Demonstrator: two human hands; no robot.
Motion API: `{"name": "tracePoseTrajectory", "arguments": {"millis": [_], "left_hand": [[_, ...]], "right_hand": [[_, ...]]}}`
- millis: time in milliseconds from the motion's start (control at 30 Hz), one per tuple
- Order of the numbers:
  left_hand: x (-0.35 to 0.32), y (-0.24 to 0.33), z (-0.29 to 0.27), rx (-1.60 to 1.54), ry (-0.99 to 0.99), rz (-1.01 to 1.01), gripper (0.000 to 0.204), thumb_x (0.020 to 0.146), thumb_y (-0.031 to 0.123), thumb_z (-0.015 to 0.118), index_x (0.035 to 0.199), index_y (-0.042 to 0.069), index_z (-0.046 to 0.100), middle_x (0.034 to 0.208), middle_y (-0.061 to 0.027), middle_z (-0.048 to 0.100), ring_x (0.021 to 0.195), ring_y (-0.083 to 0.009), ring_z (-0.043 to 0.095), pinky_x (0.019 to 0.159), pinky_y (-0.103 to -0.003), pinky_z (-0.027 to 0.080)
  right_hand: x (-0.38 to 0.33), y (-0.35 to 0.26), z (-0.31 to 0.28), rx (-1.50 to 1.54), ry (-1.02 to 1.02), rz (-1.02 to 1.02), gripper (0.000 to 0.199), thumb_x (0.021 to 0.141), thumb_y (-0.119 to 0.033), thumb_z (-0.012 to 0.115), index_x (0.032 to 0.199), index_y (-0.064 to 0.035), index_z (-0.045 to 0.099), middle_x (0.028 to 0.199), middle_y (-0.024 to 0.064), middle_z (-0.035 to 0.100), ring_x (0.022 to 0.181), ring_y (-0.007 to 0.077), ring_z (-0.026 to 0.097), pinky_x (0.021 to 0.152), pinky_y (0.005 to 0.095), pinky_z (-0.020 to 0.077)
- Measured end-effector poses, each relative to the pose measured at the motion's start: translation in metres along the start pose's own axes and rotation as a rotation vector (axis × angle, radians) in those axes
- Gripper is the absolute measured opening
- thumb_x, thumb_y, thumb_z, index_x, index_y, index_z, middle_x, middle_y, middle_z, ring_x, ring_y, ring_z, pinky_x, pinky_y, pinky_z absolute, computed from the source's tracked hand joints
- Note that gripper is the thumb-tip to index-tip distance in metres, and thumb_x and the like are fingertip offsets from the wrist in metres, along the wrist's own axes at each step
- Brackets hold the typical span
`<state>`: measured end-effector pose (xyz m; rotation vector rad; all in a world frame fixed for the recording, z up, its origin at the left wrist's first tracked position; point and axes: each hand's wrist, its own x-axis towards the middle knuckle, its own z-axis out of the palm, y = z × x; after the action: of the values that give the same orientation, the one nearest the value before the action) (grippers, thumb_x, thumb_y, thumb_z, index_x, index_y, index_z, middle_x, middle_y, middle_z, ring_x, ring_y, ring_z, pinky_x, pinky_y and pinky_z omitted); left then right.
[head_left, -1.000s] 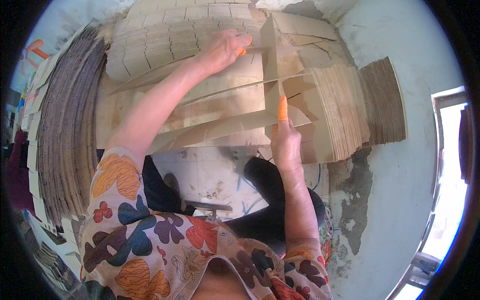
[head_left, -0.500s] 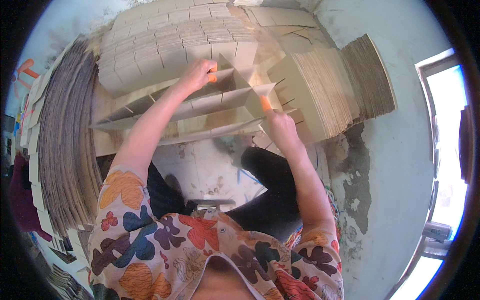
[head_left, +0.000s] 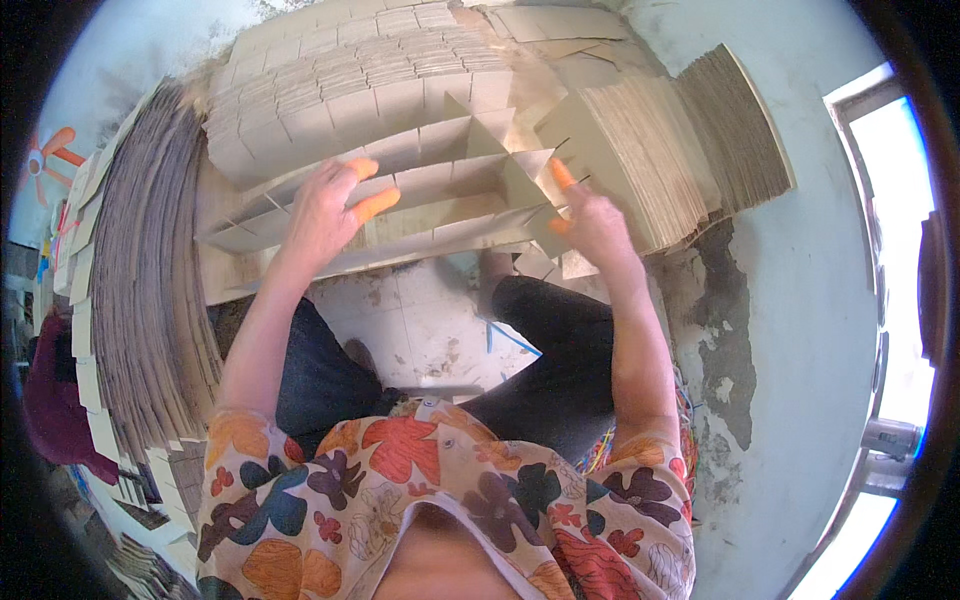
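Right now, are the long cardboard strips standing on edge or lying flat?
On edge: the long cardboard strips show their broad faces, with open gaps between them, and a cross strip meets them toward the right.

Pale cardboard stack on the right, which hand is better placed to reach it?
Probably your right hand: it's beside the pale stack, while your left hand is farther left, over the long cardboard strips.

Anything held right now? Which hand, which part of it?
Left hand: nothing visibly held; it's open over the long cardboard strips. Right hand: at the strips' right ends, can't tell whether it grips one.
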<state>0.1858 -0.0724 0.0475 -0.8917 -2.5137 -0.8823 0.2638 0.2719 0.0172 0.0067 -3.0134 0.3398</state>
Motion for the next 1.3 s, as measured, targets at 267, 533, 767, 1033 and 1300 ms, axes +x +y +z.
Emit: {"name": "tracePoseTrajectory", "arguments": {"millis": [267, 533, 767, 1033, 1300], "left_hand": [[-0.052, -0.001, 0.008, 0.071, 0.011, 0.063, 0.039, 0.069, 0.017, 0.08, 0.098, -0.002, 0.062, 0.096, -0.0149, 0.065, 0.09, -0.0309, 0.06, 0.075, -0.038, 0.049], [-0.065, 0.0, 0.022, 0.063, -0.003, -0.005, 0.038, 0.071, 0.02, 0.078, 0.098, -0.002, 0.063, 0.095, -0.0147, 0.065, 0.091, -0.0302, 0.059, 0.077, -0.039, 0.049], [-0.07, -0.003, 0.026, 0.084, 0.005, -0.004, 0.038, 0.07, 0.022, 0.08, 0.096, 0.0, 0.064, 0.091, -0.0141, 0.064, 0.089, -0.0296, 0.059, 0.075, -0.039, 0.049], [-0.077, -0.008, 0.034, 0.084, -0.02, 0.011, 0.04, 0.073, 0.029, 0.077, 0.097, 0.0, 0.063, 0.09, -0.0135, 0.064, 0.088, -0.0301, 0.059, 0.076, -0.039, 0.047], [-0.082, -0.009, 0.038, 0.055, -0.013, 0.016, 0.039, 0.075, 0.026, 0.075, 0.101, 0.0, 0.062, 0.092, -0.0154, 0.065, 0.087, -0.0324, 0.06, 0.077, -0.041, 0.047]], "right_hand": [[0.001, 0.053, -0.006, -0.234, 0.224, 0.454, 0.066, 0.083, -0.028, 0.066, 0.137, -0.005, 0.037, 0.146, 0.018, 0.029, 0.14, 0.0343, 0.021, 0.102, 0.0679, 0.0234], [0.007, 0.062, 0.025, -0.276, 0.061, 0.577, 0.066, 0.08, -0.025, 0.069, 0.133, -0.0006, 0.039, 0.144, 0.0168, 0.032, 0.137, 0.0347, 0.026, 0.103, 0.0675, 0.0218], [0.01, 0.071, 0.037, -0.332, 0.121, 0.51, 0.05, 0.075, -0.01, 0.068, 0.12, -0.0038, 0.047, 0.128, 0.0153, 0.046, 0.123, 0.0326, 0.043, 0.098, 0.0683, 0.0263], [0.011, 0.066, 0.043, -0.258, 0.282, 0.445, 0.027, 0.08, -0.014, 0.064, 0.104, -0.0075, 0.052, 0.1, 0.0143, 0.062, 0.093, 0.0325, 0.06, 0.079, 0.0491, 0.0463], [-0.001, 0.057, -0.068, -0.265, 0.74, 0.389, 0.029, 0.081, -0.029, 0.068, 0.096, -0.0047, 0.065, 0.081, 0.0167, 0.067, 0.077, 0.0358, 0.065, 0.068, 0.0434, 0.0496]]}}
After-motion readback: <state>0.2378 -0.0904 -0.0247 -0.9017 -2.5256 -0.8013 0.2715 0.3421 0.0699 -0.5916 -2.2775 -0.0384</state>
